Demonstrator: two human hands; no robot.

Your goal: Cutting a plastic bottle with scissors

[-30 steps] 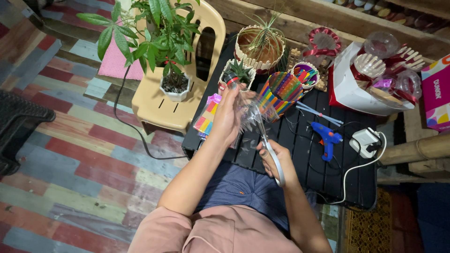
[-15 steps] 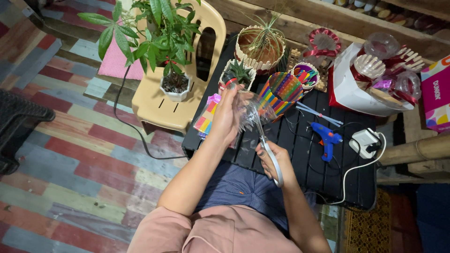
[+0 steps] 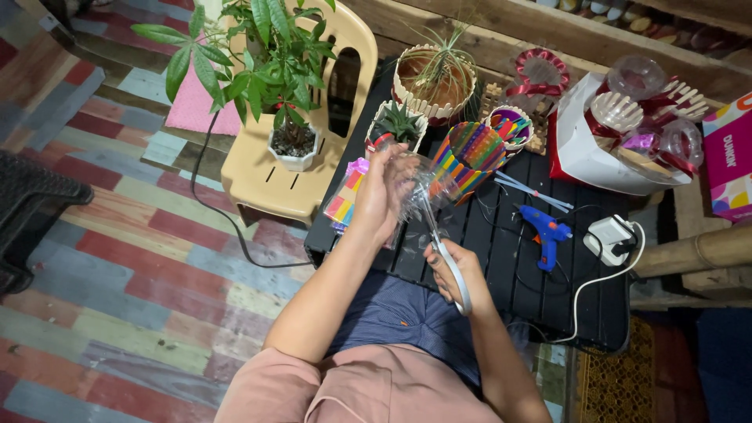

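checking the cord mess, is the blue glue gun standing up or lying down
Lying down. The blue glue gun rests flat on its side on the black table, nozzle end toward the colourful stick holder, a thin cord running beside it.

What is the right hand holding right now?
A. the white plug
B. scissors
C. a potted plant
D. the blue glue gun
B: the right hand grips scissors, blades up into the clear plastic held by the left hand; the glue gun lies on the black table.
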